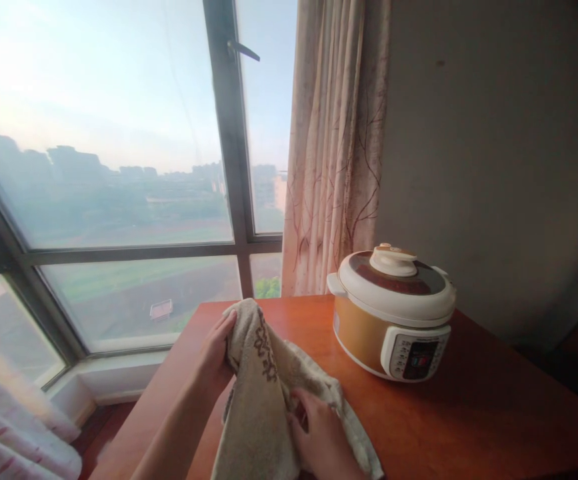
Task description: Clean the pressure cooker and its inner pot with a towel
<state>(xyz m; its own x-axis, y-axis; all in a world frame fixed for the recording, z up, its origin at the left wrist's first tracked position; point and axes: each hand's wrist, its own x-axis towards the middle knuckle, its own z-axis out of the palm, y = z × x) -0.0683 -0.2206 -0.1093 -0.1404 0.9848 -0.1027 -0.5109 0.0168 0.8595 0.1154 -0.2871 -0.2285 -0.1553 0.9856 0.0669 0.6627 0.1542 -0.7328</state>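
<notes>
At the bottom middle, the left hand [219,350] grips the top of a towel [251,413] over the desk [489,413]. The towel looks soft, light and floppy, so its edges and folds should be easy to hold. The right hand [321,430] pinches a fold. Right of middle, a cooker [361,330] has its lid [403,285] on; its inside is hidden.

Lit by daylight through dark-framed windows [133,255], with patterned curtain [336,147] beside grey wall [483,167] and reddish-brown worktop [399,427] below.
</notes>
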